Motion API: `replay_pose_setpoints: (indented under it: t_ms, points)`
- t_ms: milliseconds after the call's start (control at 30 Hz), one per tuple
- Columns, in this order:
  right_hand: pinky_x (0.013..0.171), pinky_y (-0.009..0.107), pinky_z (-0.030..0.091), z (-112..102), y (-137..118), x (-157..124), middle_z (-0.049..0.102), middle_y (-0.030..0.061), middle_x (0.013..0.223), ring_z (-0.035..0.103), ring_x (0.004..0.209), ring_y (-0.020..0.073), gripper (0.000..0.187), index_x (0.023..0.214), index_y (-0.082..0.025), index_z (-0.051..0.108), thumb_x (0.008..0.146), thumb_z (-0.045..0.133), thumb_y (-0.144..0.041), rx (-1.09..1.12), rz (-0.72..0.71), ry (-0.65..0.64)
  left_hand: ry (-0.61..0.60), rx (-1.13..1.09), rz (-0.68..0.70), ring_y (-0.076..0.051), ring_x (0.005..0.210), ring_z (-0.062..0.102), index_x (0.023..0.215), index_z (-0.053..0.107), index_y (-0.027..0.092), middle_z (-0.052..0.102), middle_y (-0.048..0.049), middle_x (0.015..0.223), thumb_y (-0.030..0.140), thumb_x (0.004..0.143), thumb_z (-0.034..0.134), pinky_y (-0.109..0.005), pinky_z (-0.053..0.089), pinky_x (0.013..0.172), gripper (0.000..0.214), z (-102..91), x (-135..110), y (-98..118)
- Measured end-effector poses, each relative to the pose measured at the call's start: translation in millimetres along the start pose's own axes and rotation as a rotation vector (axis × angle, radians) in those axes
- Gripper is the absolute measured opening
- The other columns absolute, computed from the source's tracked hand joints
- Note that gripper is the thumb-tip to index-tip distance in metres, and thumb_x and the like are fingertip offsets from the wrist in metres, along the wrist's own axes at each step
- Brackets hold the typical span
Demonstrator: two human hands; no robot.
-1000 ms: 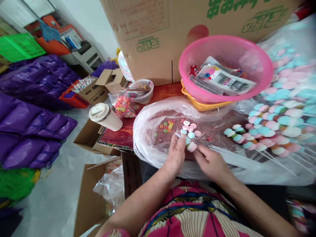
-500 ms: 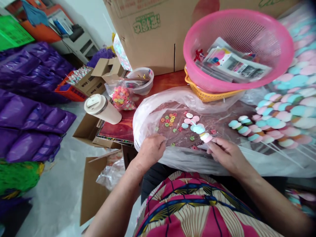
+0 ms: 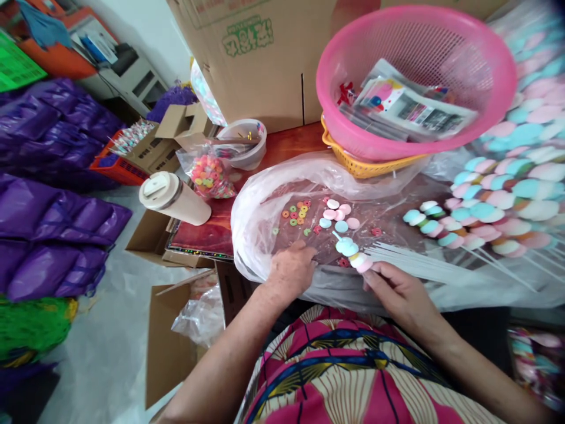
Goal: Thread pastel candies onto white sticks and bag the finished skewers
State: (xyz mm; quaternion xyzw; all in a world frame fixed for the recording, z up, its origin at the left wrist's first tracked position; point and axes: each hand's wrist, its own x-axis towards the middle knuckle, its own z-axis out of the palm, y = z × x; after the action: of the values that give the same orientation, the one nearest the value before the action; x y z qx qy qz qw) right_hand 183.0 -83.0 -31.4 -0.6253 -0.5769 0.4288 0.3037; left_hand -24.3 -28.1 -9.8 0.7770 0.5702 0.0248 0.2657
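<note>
Plastic sheeting [image 3: 249,227] is covering much of a red table [image 3: 285,141], where a skewer [image 3: 348,247] is hanging just above the sheet by the near edge, a person's right hand [image 3: 399,290] pinching its lower end. Blue, pale and pink discs are already sitting along it, but its tip is showing bare, so this one is looking only part-filled. Apart from it, the left hand [image 3: 292,270] is curling over the near edge; whether its fingers are gripping anything is not showing. Loose discs [image 3: 339,215] and rings [image 3: 295,214] are lying just beyond, unthreaded, and bare sticks [image 3: 410,266] are lying rightward along the near edge. Filled skewers [image 3: 494,203] are lying heaped toward the right end, so plenty is looking done. Toward the far edge, a pink basket [image 3: 323,97] is resting on a yellow basket [image 3: 359,166], while a cup [image 3: 185,203] is standing by the left edge.
</note>
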Motion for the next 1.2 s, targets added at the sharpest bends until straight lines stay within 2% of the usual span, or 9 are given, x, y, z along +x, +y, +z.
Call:
replay_pose_setpoints:
  t_ms: [100,267,400,633,800,967,1067,1133,1200]
  points:
    - [0.051,0.023,0.036,0,1,-3,0.046,-0.0028,0.054,0.044,0.052,0.0119,0.036,0.061,-0.020,0.051,0.086,0.045,-0.045,-0.024,-0.017,-0.028,0.086,-0.250,-0.085,-0.021,0.081,0.062,0.076,0.066,0.020,0.065,-0.0060,0.086,0.013,0.073,0.058,-0.031,0.047,0.074,0.011,3.3,2,-1]
    - [0.053,0.022,0.036,0,-10,-4,0.050,-0.0029,0.056,0.045,0.052,0.0107,0.030,0.069,-0.019,0.056,0.090,0.043,-0.036,-0.181,-0.226,-0.045,0.104,-1.222,-0.363,-0.015,0.053,0.061,0.080,0.064,0.015,0.064,-0.0015,0.061,0.025,0.066,0.068,-0.025,0.047,0.052,0.018,-2.2,2,-7]
    - [0.056,0.025,0.034,8,-17,-1,0.058,0.0003,0.061,0.051,0.055,0.0123,0.030,0.071,-0.019,0.059,0.091,0.039,-0.028,-0.429,-0.398,0.021,0.116,-1.506,-0.479,-0.015,0.051,0.063,0.078,0.065,0.012,0.068,-0.0037,0.064,0.024,0.053,0.077,-0.027,0.051,0.051,0.030,-4.0,-3,-1]
    - [0.056,0.026,0.034,14,-12,-5,0.065,0.0038,0.070,0.059,0.061,0.0151,0.029,0.077,-0.018,0.060,0.091,0.035,-0.023,-0.653,-0.459,0.050,0.197,-1.524,-0.447,-0.015,0.053,0.064,0.079,0.068,0.012,0.069,-0.0031,0.064,0.027,0.055,0.079,-0.027,0.052,0.056,0.031,3.1,-12,0]
    - [0.055,0.026,0.034,15,-13,-8,0.062,0.0037,0.066,0.057,0.059,0.0146,0.028,0.075,-0.017,0.059,0.092,0.036,-0.021,-0.649,-0.512,0.073,0.110,-1.631,-0.394,-0.011,0.051,0.060,0.076,0.068,0.012,0.065,-0.0019,0.063,0.036,0.057,0.081,-0.025,0.050,0.053,0.034,7.3,-13,-7]
    - [0.059,0.024,0.038,18,-11,-5,0.061,0.0025,0.067,0.056,0.060,0.0128,0.026,0.074,-0.018,0.057,0.091,0.036,-0.019,-0.472,-0.534,0.015,-0.046,-1.686,-0.436,-0.002,0.037,0.034,0.072,0.065,0.014,0.049,0.0063,0.051,0.032,0.054,0.083,-0.015,0.023,0.035,0.031,14.5,-17,-2]
    - [0.053,0.023,0.036,13,-11,-1,0.054,-0.0008,0.057,0.048,0.051,0.0113,0.030,0.066,-0.020,0.053,0.091,0.039,-0.026,-0.375,-0.428,0.001,0.091,-1.371,-0.357,-0.004,0.040,0.034,0.078,0.068,0.016,0.052,0.0043,0.054,0.035,0.067,0.072,-0.018,0.025,0.039,0.023,7.2,-15,-7]
    - [0.052,0.022,0.037,7,-13,1,0.052,-0.0021,0.055,0.046,0.051,0.0111,0.029,0.066,-0.021,0.054,0.090,0.041,-0.031,-0.293,-0.338,0.003,0.320,-1.001,-0.261,-0.009,0.053,0.049,0.083,0.070,0.018,0.062,0.0004,0.067,0.030,0.073,0.065,-0.021,0.039,0.052,0.016,-3.3,-8,-19]
    - [0.052,0.022,0.037,2,-15,2,0.051,-0.0025,0.056,0.045,0.052,0.0112,0.028,0.068,-0.021,0.055,0.090,0.043,-0.034,-0.237,-0.290,0.003,0.406,-0.627,-0.188,-0.015,0.071,0.057,0.080,0.070,0.020,0.066,-0.0017,0.077,0.022,0.073,0.062,-0.025,0.044,0.069,0.011,-12.7,2,-31]
